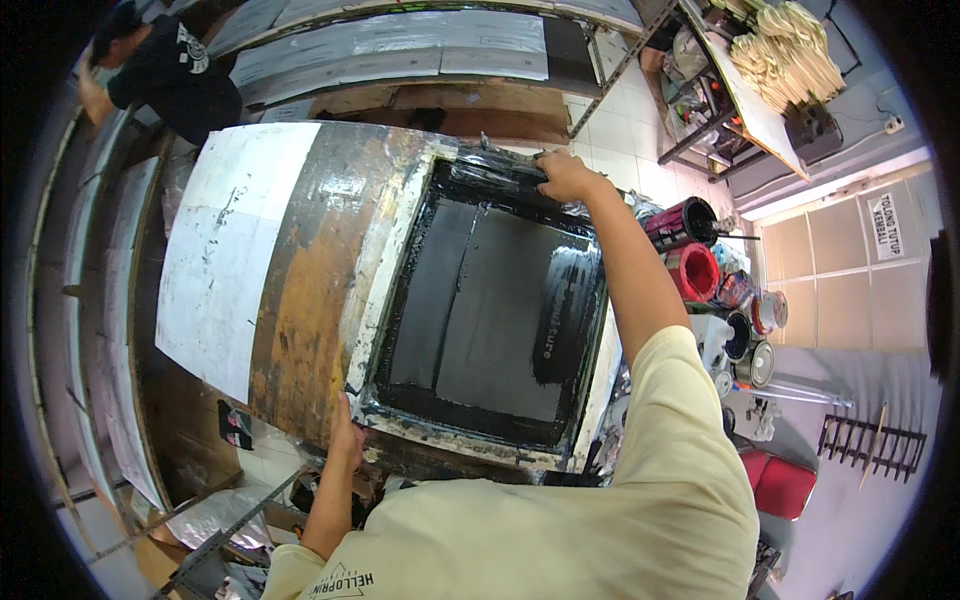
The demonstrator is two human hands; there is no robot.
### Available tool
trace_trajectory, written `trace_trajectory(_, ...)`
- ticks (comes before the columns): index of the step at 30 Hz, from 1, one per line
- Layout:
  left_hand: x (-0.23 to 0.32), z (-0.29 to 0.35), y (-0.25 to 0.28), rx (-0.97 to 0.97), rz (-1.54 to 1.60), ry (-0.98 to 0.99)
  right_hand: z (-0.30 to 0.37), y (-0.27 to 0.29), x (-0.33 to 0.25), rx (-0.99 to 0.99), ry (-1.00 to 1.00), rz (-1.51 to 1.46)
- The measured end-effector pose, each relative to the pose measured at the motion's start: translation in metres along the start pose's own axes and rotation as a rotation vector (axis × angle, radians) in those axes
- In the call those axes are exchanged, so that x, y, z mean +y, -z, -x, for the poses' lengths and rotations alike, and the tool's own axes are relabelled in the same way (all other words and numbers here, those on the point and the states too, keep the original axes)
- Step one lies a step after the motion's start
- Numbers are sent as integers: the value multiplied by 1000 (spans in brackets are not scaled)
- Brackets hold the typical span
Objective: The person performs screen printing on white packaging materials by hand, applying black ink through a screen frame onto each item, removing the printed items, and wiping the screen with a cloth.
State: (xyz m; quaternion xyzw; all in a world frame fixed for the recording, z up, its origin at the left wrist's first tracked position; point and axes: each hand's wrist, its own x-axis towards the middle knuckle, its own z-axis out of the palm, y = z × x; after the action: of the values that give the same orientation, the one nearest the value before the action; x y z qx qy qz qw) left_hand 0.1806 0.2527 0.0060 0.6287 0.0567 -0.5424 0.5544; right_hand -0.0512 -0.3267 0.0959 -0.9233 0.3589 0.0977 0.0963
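Observation:
A screen printing frame (365, 340) with pale, ink-smeared edges lies on a worn wooden table. Its dark mesh (490, 300) is bordered by black ink, and a wet black smear with faint lettering runs down the right part. My left hand (346, 438) grips the frame's near left corner, the thumb side up and the other fingers partly hidden below. Stretched across to the far side, my right hand (568, 178) is closed over the frame's far edge near the right corner.
White sheeting (225, 250) covers the left end of the stained table (310, 270). Ink cans (692, 272) crowd the right side. Racks with pale sheets (390, 55) stand behind and at left, where another person (175, 80) is at work. A red chair (778, 484) is lower right.

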Motion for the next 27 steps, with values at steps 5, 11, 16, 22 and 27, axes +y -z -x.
trace_trajectory(5, 3, 9, -1, -60, 26, -8, -31, 18, -23, -207, 21, 149)
trace_trajectory(11, 2, 9, -2, 59, -25, 30, -35, 20, -23, -245, 40, 94)
trace_trajectory(16, 3, 11, -2, 6, -24, 2, -30, 15, -9, -157, 131, -88)
trace_trajectory(22, -1, 10, 4, 48, -38, 21, -39, 24, -17, -72, 182, -19)
trace_trajectory(27, 7, 15, -1, 23, -37, 38, -50, 5, -24, -71, 120, 17)
